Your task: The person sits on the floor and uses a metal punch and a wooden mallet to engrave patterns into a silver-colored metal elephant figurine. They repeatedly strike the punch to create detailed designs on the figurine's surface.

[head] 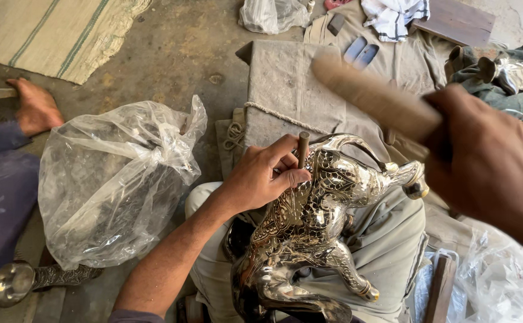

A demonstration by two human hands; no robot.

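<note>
1. Your left hand (261, 176) pinches a short metal punch (303, 149) between thumb and fingers, holding it upright with its tip on the engraved silver animal figure (315, 221).
2. The figure lies across your lap on grey cloth (387, 239), legs toward you, covered in dark patterned engraving.
3. Your right hand (488, 167) is raised close to the camera, fingers wrapped tight round a wooden handle (369, 96); it's blurred and the tool's head can't be seen.
4. A crumpled clear plastic bag (112, 179) sits on the floor just left of your forearm.
5. Another person's bare foot (34, 107) rests at far left.
6. A second shiny metal piece (512, 75) lies at upper right, on dark cloth.
</note>
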